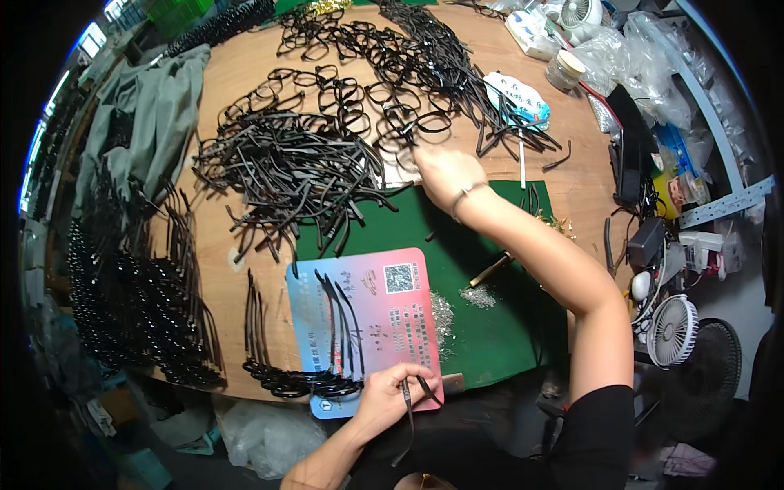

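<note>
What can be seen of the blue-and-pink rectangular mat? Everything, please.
The thin blue-and-pink rectangular mat has rounded corners, a smooth-looking surface, printed characters and a black-and-white square code near its far right corner. It lies flat, partly over the flat green sheet. Black plastic-looking eyeglass frames overlap its left side; tiny silvery metal bits lie by its right edge. The bare left hand hides part of its near area; contact is unclear.

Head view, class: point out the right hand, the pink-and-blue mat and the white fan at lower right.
Right hand (449,174): head view, back of the hand.
Pink-and-blue mat (382,322): head view, its printed surface.
White fan (672,331): head view, middle of its grille.
</note>
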Demonstrator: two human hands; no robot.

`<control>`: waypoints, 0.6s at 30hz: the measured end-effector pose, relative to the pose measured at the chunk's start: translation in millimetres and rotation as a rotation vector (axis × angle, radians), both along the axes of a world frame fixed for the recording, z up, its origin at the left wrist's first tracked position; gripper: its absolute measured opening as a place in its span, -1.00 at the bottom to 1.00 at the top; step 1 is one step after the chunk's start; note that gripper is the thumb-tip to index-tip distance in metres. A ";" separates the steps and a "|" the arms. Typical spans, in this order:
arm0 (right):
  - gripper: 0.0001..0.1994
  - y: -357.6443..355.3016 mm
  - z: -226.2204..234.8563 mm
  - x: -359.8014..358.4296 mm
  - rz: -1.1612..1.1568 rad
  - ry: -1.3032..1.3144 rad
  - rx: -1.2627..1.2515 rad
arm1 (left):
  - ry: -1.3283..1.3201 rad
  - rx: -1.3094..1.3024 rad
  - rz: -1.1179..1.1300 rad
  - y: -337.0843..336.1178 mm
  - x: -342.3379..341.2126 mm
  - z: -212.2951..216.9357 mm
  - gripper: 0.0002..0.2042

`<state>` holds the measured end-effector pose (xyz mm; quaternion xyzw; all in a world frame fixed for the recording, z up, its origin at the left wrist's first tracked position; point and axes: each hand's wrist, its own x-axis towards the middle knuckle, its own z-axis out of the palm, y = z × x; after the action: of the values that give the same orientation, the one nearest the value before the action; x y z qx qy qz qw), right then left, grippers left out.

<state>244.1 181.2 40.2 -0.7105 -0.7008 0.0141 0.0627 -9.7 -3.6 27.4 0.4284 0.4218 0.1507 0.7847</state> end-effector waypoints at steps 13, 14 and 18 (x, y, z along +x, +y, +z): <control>-0.83 -75.6 18.8 14.4 -0.058 0.082 -0.145 | 0.407 1.146 0.032 -4.8 12.1 -21.6 -0.93; -0.82 -67.9 16.3 14.1 -0.080 0.051 -0.204 | 0.373 1.177 0.078 -6.1 16.3 -21.9 -0.93; -0.83 -47.6 18.4 -11.7 -0.071 0.104 0.027 | 0.312 1.155 0.098 -5.5 1.5 -26.2 -0.93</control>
<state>232.4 133.6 58.6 -0.7324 -0.6709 0.0396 0.1091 -8.2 -9.1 1.2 0.7827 0.4011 0.3268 0.3461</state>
